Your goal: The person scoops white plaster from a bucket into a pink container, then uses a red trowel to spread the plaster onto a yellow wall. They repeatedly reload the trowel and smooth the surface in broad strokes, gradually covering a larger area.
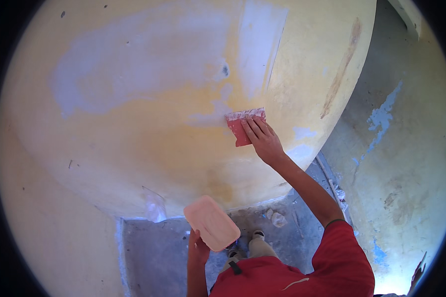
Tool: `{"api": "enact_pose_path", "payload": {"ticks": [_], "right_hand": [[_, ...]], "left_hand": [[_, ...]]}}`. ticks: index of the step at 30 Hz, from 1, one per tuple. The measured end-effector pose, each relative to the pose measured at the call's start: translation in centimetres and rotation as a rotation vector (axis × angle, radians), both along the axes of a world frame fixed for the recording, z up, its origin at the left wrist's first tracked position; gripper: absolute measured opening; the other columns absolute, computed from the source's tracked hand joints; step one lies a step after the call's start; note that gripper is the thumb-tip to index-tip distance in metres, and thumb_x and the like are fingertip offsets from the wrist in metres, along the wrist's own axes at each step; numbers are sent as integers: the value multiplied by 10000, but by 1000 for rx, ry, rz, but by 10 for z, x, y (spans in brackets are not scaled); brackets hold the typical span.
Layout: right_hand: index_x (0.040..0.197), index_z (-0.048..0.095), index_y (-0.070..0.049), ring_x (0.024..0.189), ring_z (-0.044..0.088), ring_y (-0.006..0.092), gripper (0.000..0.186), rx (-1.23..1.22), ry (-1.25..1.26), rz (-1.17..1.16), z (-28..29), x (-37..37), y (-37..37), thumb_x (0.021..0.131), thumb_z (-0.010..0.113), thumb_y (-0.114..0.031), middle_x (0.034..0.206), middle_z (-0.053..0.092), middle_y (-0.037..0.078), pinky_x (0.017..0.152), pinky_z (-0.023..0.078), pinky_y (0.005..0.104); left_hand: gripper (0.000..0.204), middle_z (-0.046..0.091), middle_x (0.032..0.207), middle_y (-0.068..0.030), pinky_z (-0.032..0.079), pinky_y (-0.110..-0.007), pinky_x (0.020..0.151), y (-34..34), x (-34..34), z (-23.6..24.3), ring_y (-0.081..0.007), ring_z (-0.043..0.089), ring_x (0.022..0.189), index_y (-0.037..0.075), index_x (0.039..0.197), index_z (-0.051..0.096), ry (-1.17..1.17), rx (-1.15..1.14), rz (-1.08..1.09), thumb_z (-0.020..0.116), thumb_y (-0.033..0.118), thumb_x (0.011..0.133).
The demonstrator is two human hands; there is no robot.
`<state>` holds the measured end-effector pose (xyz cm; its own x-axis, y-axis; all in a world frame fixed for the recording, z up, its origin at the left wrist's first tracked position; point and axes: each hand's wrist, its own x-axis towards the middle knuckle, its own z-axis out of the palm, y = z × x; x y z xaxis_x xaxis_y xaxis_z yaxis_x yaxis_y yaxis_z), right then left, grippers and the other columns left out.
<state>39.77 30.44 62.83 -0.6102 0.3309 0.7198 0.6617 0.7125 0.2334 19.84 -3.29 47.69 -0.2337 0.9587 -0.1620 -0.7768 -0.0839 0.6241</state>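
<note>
My right hand [265, 142] is raised to the yellow wall [163, 143], its fingers pressed over a red putty spreader [239, 131]. White paste coats the spreader's upper edge, which lies against the wall or very close to it. Just above and left of that edge, pale patches of filler [143, 54] cover part of the wall, with a small dark spot among them. Lower down, in front of my body, my left hand [199, 248] grips a pink rectangular tray [225, 216] by its left side. A pale smear covers the tray's inside.
Another wall [396, 168] with blue-white patches stands at the right, past the yellow wall's edge. Clear plastic bags [277, 219] and debris lie on the grey floor [153, 257] near my feet. A plastic bag [155, 208] hangs low on the wall.
</note>
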Motion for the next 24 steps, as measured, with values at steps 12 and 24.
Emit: {"api": "enact_pose_path", "payload": {"ticks": [12, 24], "right_hand": [[1342, 547, -83, 1205, 578, 309, 473, 365, 171, -16, 247, -6, 34, 875, 512, -19, 1324, 606, 123, 999, 494, 410], [1362, 540, -121, 1199, 595, 316, 462, 200, 263, 22, 210, 21, 10, 923, 449, -10, 1327, 610, 128, 995, 502, 403]], "left_hand": [[624, 494, 1448, -129, 397, -453, 1110, -6, 0, 10, -293, 485, 1330, 25, 1488, 344, 19, -19, 29, 541, 356, 997], [575, 527, 1412, -136, 409, -452, 1099, -12, -8, 2, -292, 517, 1299, -7, 1447, 392, 52, -42, 68, 498, 365, 1021]]}}
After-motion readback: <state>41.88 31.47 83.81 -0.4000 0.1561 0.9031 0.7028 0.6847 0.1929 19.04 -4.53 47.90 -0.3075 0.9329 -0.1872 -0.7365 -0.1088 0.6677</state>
